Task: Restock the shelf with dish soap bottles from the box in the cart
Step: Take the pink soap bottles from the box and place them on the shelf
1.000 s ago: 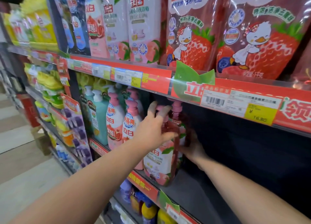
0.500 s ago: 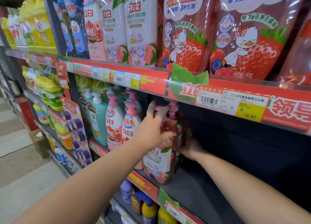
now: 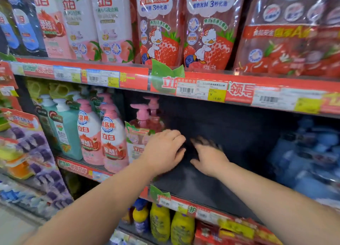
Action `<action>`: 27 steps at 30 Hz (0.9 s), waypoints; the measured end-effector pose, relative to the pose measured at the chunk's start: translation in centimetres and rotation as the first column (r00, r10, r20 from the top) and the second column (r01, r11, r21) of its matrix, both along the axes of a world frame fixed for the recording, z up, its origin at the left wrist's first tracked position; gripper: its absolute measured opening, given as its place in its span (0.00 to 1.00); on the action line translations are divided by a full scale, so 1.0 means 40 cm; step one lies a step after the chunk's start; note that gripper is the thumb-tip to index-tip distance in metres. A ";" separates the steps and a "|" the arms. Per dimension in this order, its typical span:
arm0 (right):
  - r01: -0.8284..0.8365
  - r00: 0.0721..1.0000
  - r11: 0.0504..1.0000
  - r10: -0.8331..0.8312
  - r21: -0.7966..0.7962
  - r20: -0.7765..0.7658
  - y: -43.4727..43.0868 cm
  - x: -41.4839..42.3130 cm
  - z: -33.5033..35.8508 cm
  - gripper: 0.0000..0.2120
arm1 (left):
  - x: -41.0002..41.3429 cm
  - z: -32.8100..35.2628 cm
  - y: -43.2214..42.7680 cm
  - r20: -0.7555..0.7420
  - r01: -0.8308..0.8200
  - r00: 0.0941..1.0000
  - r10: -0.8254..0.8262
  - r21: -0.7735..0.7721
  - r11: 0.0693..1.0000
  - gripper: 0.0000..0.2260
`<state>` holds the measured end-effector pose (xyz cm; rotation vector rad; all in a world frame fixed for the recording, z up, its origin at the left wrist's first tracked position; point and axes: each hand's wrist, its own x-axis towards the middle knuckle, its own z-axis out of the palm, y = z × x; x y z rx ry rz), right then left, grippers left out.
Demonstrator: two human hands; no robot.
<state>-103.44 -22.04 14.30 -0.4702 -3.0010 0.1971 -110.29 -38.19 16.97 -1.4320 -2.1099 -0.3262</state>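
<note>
Left hand (image 3: 163, 149) relaxed, fingers loosely curled, gripping nothing, just right of two translucent pink-red dish soap bottles with pink pump tops (image 3: 140, 132); contact with them unclear. Right hand (image 3: 207, 156) blurred, fingers spread, empty, above dark shelf board (image 3: 202, 187). Bottles upright, one behind the other, beside white pomegranate-label pump bottles (image 3: 112, 140) to the left. Judged early in the restock: two placed, wide bare stretch rightward to blurred blue packs (image 3: 309, 152) left to fill. Box and cart out of view.

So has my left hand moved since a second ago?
Yes: left hand has come down and right, from the pink pump bottle to the dark shelf.
</note>
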 end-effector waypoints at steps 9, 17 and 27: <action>0.149 0.980 0.982 -0.162 0.119 0.112 0.025 0.259 -0.062 0.37 | 0.138 -0.132 0.119 0.142 -0.142 0.966 0.217 -0.410 0.901 0.32; 0.274 0.952 0.955 -0.286 0.109 0.109 0.012 0.551 -0.093 0.34 | 0.357 -0.196 0.169 0.175 0.013 0.982 0.064 -0.409 0.912 0.32; 0.641 0.741 0.751 -0.659 0.156 0.126 -0.082 1.247 -0.101 0.35 | 0.967 -0.207 0.215 0.251 0.377 0.922 -0.294 -0.416 0.828 0.30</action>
